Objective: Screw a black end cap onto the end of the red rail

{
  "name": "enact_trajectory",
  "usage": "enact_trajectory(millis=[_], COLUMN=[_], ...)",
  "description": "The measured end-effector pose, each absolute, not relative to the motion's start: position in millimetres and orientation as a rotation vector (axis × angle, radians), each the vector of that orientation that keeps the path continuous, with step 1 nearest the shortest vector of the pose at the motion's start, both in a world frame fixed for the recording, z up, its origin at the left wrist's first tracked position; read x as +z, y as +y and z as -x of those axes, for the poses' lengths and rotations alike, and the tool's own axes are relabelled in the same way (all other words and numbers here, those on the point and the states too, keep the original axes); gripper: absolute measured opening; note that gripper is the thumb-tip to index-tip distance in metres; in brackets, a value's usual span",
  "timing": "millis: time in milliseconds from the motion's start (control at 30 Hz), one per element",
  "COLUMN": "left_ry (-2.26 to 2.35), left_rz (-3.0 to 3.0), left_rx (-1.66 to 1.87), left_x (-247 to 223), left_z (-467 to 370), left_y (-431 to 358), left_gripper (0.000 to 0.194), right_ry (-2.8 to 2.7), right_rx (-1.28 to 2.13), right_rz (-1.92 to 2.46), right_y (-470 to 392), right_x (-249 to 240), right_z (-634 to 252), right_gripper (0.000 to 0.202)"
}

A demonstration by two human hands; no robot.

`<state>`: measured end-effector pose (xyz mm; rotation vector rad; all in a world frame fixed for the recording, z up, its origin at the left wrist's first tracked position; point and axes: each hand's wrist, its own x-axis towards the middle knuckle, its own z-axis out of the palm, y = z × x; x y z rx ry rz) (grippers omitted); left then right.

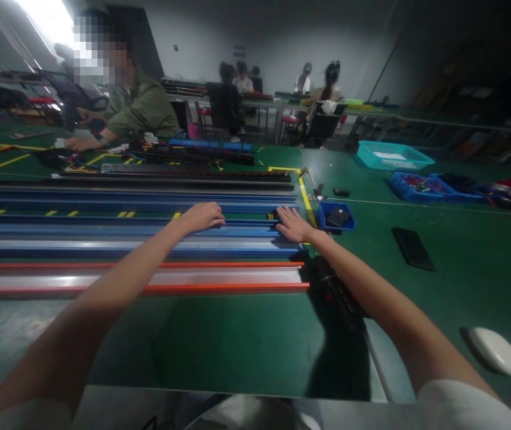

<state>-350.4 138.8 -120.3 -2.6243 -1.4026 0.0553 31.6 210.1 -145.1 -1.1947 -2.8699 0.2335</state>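
Long blue-edged metal profiles (pixel 103 243) lie side by side across the green table. My left hand (pixel 202 216) rests over the far edge of one of them, its fingers curled round that edge, with the fingertips partly hidden. At the right ends of the same profiles is my right hand (pixel 294 224), fingers spread and lying flat over them. Closer to me is an orange-edged metal profile (pixel 219 276), which neither hand touches. Beyond my hands lie more blue profiles (pixel 148 200) and dark ones (pixel 170 182).
A blue bin (pixel 336 216) with a dark part stands beside my right hand. Below it lies a dark tool-like object (pixel 338 289). Farther right are a black phone-like slab (pixel 413 248), a white rounded object (pixel 499 352) and a turquoise tray (pixel 394 156). A co-worker (pixel 143 104) sits across the table.
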Motion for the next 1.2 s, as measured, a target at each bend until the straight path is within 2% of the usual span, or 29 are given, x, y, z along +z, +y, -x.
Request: enact_trajectory(millis=[233,400,600,1200], left_ry=[-1.385,-1.429,-1.512,-1.591], left_rz=[2.519,2.468,2.413,2.336], left_rx=[0.146,0.248,0.314,0.246], left_x=[-118,-121,-127,-130], left_z=[339,333,326,320], left_y=[133,133,142,155], left_gripper=[0.034,0.023,0.038,0.038], right_ry=[-2.923,-2.947,-2.945,-2.949], right_rx=[0.170,0.138,0.090,0.079], right_rz=[1.262,1.283,1.305,1.278], right_y=[211,219,228,246], right_x=[-140,-140,-145,-145], right_z=[-26,-24,-24,-27], right_gripper=[0.083,0.085,0.085,0.083])
